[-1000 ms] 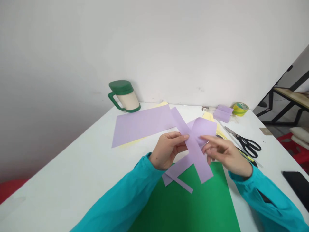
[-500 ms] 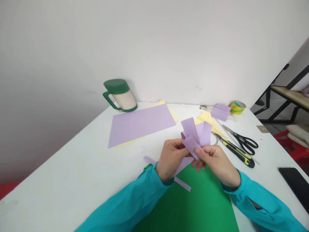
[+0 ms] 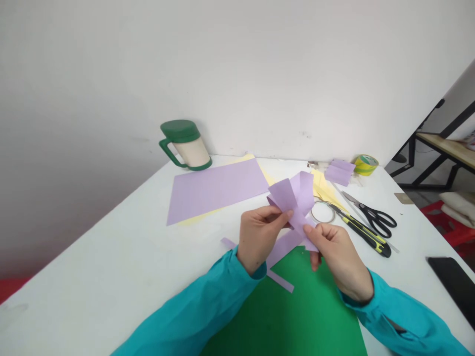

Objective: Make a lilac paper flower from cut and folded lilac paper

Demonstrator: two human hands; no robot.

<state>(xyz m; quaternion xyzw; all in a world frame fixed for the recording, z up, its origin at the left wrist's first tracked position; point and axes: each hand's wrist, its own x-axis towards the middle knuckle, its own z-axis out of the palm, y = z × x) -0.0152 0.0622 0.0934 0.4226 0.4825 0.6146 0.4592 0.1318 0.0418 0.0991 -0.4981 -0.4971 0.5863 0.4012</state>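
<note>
A looped, folded purple paper strip is held between both hands above the far end of a green sheet. My left hand pinches the strip where its folds cross, thumb on top. My right hand grips the strip's lower right end between thumb and fingers. Below the hands lie loose purple paper pieces, among them a narrow strip on the green sheet. Part of the held paper is hidden behind the fingers.
A larger purple sheet lies over yellow paper, in front of a green-lidded mug. To the right are a wire ring, a utility knife, scissors, folded purple paper, a tape roll and a black object.
The paper strip has shifted left and turned in the hands. My right hand now holds its lower end, slightly farther from my left hand. More of the wire ring shows.
</note>
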